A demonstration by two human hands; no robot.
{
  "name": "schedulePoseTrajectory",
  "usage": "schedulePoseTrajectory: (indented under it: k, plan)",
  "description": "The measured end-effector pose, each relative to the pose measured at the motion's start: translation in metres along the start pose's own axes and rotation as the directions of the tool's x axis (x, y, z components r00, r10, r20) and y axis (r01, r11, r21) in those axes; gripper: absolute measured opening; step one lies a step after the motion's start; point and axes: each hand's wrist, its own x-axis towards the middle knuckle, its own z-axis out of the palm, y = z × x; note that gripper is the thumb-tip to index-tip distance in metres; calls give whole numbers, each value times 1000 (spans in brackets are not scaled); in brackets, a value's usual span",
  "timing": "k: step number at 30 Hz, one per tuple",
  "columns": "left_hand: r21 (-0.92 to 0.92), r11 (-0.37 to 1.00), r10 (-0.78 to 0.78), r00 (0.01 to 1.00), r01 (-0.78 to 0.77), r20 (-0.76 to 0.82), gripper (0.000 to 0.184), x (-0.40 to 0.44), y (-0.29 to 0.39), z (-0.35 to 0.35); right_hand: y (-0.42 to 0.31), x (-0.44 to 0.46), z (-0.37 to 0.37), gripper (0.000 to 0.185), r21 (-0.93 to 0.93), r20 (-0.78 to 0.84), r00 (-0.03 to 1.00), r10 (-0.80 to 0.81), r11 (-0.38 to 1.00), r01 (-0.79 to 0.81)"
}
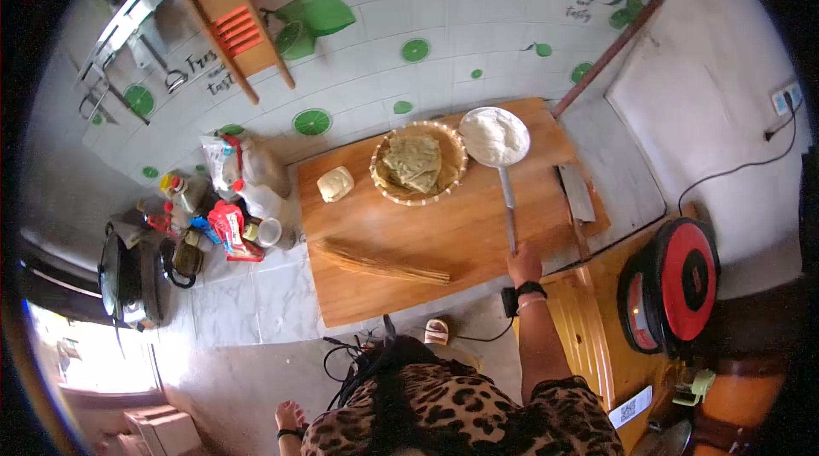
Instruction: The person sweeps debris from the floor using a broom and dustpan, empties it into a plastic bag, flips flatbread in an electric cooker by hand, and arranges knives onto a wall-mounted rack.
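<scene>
The right hand is wrapped around the near end of the long-handled ladle, fingers closed with no gap to be seen. The left hand hangs low beside the body, well away from the worktop, its fingers loosely curled and nothing visible in them.

With so much white powder in the bowl at the far end of a slim handle, a firm grip and a level wrist seem wise — any roll would likely tip the load over the rim. Slow, even movement should suit it best, keeping the bowl clear of the woven basket just to its left and the cleaver lying to the right of the handle.

The ladle is over the far right part of the wooden board; whether its bowl rests there or is held above it, I cannot tell. Its bowl is round and pale-rimmed, its handle grey and straight. The powder — flour, by its look — is off-white, matt and slightly lumpy, heaped unevenly and filling most of the bowl.
</scene>
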Motion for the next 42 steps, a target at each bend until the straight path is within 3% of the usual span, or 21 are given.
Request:
schedulePoseTrajectory:
  k: [3, 7, 9, 10, 11, 13, 14, 16, 17, 19, 20, 22, 25, 27, 29, 30, 32, 36, 39, 41, 42]
  plan:
    - [-4, 1000, 29, 995, -29, 91, 19, -8, 14, -4, 10, -22, 6, 24, 17, -87, 994, -73, 997, 75]
    - [-3, 999, -47, 993, 47, -111, 18, -37, 48, 20, 15, -38, 22, 26, 70, -235, 970, -62, 994, 80]
    - [-25, 999, -27, 996, 25, -88, 16, -37, 53, 23, 2, -50, 6, 27, 493, -25, 990, 137, 864, -107]
    - [40, 999, -28, 996, 31, -85, 16, -37, 56, 22, 22, -38, 36, 24, 394, -248, 969, -14, 912, 114]
    - [36, 999, -29, 996, 32, -83, 16, -37, 58, 23, 47, -32, 59, 24, 392, -251, 968, -18, 912, 119]
    - [103, 995, 4, 987, 12, -158, 17, -42, 66, 29, 29, -49, 39, 20, 794, 108, 967, 232, 565, -224]
    - [98, 995, 3, 987, 13, -158, 17, -38, 65, 27, 30, -53, 35, 20, 793, 107, 968, 228, 567, -221]
    - [133, 990, -17, 984, 41, -176, 18, -29, 62, 20, 34, -64, 25, 19, 789, 431, 901, 51, 463, -403]
    - [129, 991, -19, 985, 42, -173, 18, -20, 55, 10, 25, -71, 19, 19, 789, 428, 902, 50, 466, -400]
    - [-23, 995, -96, 995, 95, -37, 16, -2, 33, -10, -9, -101, -2, 21, 850, 506, 858, -87, 219, -479]
    - [-18, 995, -100, 995, 100, -26, 16, -4, 30, -8, -26, -110, -15, 21, 852, 501, 862, -77, 222, -475]
    - [-118, 986, -126, 988, 115, -93, 12, -18, 32, -5, -67, -109, -38, 20, 894, 365, 868, -337, 385, -227]
    - [59, 998, -8, 996, 14, -92, 9, -39, 38, 3, -113, -80, -50, 23, 894, 427, 857, -288, 278, -352]
    - [-127, 992, -17, 999, 13, -32, 8, -21, 8, -11, -131, -51, -46, 26, 872, 378, 866, -328, 441, -214]
    - [-383, 924, 22, 996, 12, 84, 8, 10, -26, -30, -139, -15, -16, 29, 893, 305, 882, -359, 430, -134]
    - [-409, 910, 116, 987, -60, 113, 10, 15, -14, -17, -149, -2, -4, 29, 893, 295, 927, -231, 413, -181]
    - [-103, 992, 73, 996, -78, -50, 11, 33, -3, -12, -158, 22, 2, 27, 892, 324, 913, -249, 403, -206]
    - [127, 985, 126, 988, -115, -88, 14, 40, 46, 18, -172, 51, 13, 18, 919, 308, 912, -272, 334, -211]
    - [202, 965, 188, 978, -166, -93, 16, 40, 75, 28, -169, 57, 25, 23, 843, 263, 956, -133, 513, -160]
    - [242, 948, 235, 968, -207, -92, 18, 39, 92, 33, -154, 60, 41, 33, 707, -54, 974, -220, 681, 193]
    - [256, 939, 258, 961, -227, -94, 18, 39, 100, 35, -145, 59, 46, 33, 709, -55, 976, -212, 680, 188]
